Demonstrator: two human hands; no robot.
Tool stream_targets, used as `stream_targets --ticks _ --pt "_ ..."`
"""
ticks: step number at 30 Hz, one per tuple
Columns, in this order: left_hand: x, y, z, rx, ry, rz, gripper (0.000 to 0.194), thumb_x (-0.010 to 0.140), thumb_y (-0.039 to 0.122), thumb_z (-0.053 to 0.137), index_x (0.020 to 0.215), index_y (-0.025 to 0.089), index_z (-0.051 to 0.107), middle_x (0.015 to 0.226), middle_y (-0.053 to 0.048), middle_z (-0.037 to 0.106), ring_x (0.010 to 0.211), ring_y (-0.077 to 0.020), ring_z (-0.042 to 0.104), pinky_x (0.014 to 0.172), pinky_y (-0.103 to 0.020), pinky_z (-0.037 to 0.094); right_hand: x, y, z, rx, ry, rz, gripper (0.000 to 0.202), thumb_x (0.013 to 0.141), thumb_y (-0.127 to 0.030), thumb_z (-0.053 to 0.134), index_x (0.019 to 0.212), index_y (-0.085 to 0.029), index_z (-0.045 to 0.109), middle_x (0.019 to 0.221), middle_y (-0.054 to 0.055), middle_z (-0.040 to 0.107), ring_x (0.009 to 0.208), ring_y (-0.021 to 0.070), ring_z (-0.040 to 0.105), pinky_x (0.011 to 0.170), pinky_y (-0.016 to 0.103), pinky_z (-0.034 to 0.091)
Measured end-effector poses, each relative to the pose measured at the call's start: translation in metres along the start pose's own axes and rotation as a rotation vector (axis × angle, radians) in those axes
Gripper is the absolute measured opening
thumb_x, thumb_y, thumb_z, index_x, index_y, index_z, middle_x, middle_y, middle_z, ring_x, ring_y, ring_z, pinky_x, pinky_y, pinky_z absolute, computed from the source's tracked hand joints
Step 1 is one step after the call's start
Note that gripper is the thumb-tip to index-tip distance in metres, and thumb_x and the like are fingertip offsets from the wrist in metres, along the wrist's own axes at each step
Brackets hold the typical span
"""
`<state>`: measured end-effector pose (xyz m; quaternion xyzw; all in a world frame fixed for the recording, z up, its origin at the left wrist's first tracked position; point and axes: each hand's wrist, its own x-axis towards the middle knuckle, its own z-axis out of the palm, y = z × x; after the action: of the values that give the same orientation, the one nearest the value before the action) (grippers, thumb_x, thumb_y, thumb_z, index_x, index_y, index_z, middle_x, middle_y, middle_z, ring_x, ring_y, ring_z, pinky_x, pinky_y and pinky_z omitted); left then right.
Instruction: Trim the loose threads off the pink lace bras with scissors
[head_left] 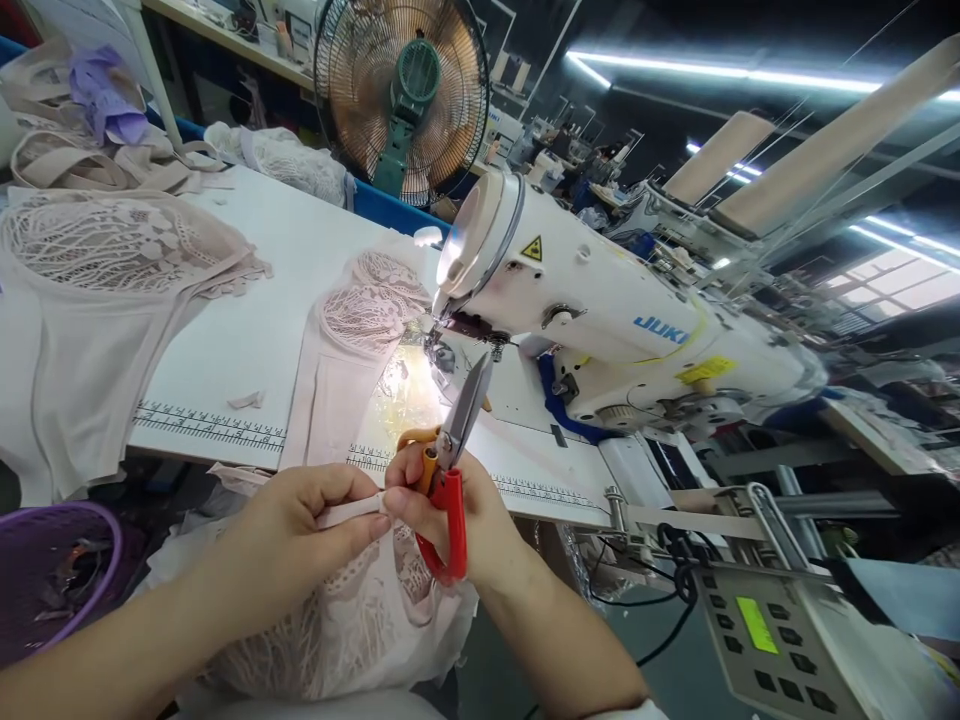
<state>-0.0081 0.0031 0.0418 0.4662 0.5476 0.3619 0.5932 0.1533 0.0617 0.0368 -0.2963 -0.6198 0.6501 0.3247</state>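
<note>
Between thumb and fingers, my left hand [300,540] pinches a narrow pale strap [349,510] of a lace garment [337,640] that hangs down over my lap. My right hand [427,510] meets it at the strap's end, thumb and forefinger closed on the same strip. Scissors [465,410] with one red and one orange handle rest in my right hand as well, their blades together and pointing up toward the sewing machine [570,270]. Another pale lace bra-like garment [360,320] lies on the table beside the needle area.
Large pale lace pieces [112,260] cover the left of the white table [277,230], which has a printed ruler along its front edge. A purple basket [112,540] stands low at left. Behind is a fan [401,100]; a control panel [780,630] sits at lower right.
</note>
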Motion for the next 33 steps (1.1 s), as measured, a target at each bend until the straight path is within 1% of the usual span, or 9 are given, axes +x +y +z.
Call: stream_targets --ticks 2,4,7,10,17,22,27,30,33 --pt "0.001 0.002 -0.002 -0.035 0.013 -0.023 0.030 0.075 0.044 0.064 0.062 0.017 0.057 0.055 0.003 0.048 0.055 -0.0116 0.042 0.052 -0.022 0.033 -0.001 -0.001 -0.008 -0.080 -0.060 -0.011 0.042 0.077 -0.056 0.067 0.081 -0.022 0.043 0.076 -0.001 0.052 0.063 0.0128 0.047 0.059 0.029 0.042" --pt "0.001 0.002 -0.005 -0.054 0.018 -0.031 0.030 0.074 0.043 0.064 0.061 0.017 0.057 0.056 0.003 0.049 0.055 -0.0121 0.044 0.053 -0.023 0.034 -0.003 -0.004 -0.021 -0.219 -0.201 0.012 0.049 0.076 -0.066 0.063 0.085 -0.021 0.047 0.078 0.000 0.051 0.066 0.0139 0.047 0.063 0.030 0.042" --pt "0.003 -0.001 -0.011 -0.075 -0.007 -0.043 0.030 0.074 0.043 0.065 0.062 0.017 0.057 0.057 0.002 0.051 0.055 -0.0124 0.046 0.052 -0.022 0.037 -0.009 -0.007 -0.040 -0.434 -0.430 0.132 0.061 0.071 -0.079 0.057 0.083 -0.020 0.049 0.077 0.000 0.050 0.067 0.0141 0.045 0.063 0.029 0.041" --pt "0.006 -0.006 -0.015 -0.122 -0.060 -0.045 0.029 0.074 0.041 0.067 0.061 0.017 0.057 0.055 0.003 0.050 0.053 -0.0111 0.044 0.050 -0.020 0.036 -0.016 -0.008 -0.048 -0.585 -0.513 0.216 0.064 0.066 -0.083 0.057 0.077 -0.020 0.047 0.077 0.000 0.050 0.067 0.0140 0.044 0.061 0.027 0.040" --pt "0.010 -0.004 -0.013 -0.182 -0.018 -0.187 0.028 0.064 0.041 0.073 0.062 0.016 0.060 0.053 0.003 0.053 0.050 -0.0106 0.046 0.049 -0.020 0.034 -0.022 -0.014 -0.039 -0.800 -0.465 0.333 0.056 0.064 -0.070 0.068 0.072 -0.020 0.042 0.073 -0.001 0.052 0.063 0.0131 0.042 0.055 0.024 0.033" --pt "0.007 0.004 -0.013 -0.299 0.035 -0.230 0.027 0.060 0.037 0.078 0.059 0.017 0.060 0.051 0.004 0.053 0.048 -0.0092 0.044 0.050 -0.020 0.032 -0.022 -0.016 -0.036 -0.811 -0.406 0.328 0.063 0.063 -0.080 0.061 0.068 -0.020 0.040 0.065 -0.003 0.046 0.058 0.0117 0.038 0.052 0.024 0.028" --pt "0.012 0.001 -0.018 -0.273 -0.042 -0.233 0.026 0.059 0.035 0.081 0.064 0.015 0.065 0.054 0.003 0.056 0.050 -0.0086 0.045 0.052 -0.019 0.033 -0.025 -0.014 -0.035 -0.777 -0.364 0.335 0.066 0.064 -0.084 0.056 0.065 -0.020 0.040 0.064 -0.003 0.045 0.058 0.0113 0.036 0.051 0.023 0.027" --pt "0.014 -0.002 -0.020 -0.292 -0.057 -0.234 0.027 0.060 0.036 0.080 0.062 0.015 0.064 0.053 0.003 0.056 0.050 -0.0090 0.044 0.051 -0.020 0.032 -0.027 -0.009 -0.035 -0.766 -0.364 0.341 0.060 0.070 -0.077 0.056 0.066 -0.019 0.040 0.064 -0.003 0.046 0.058 0.0113 0.037 0.052 0.023 0.027" --pt "0.015 -0.004 -0.021 -0.318 -0.082 -0.220 0.027 0.064 0.036 0.078 0.060 0.016 0.061 0.051 0.004 0.053 0.048 -0.0082 0.042 0.049 -0.019 0.030 -0.030 -0.002 -0.034 -0.798 -0.341 0.328 0.053 0.076 -0.069 0.056 0.065 -0.020 0.038 0.061 -0.003 0.041 0.055 0.0104 0.034 0.049 0.023 0.025"
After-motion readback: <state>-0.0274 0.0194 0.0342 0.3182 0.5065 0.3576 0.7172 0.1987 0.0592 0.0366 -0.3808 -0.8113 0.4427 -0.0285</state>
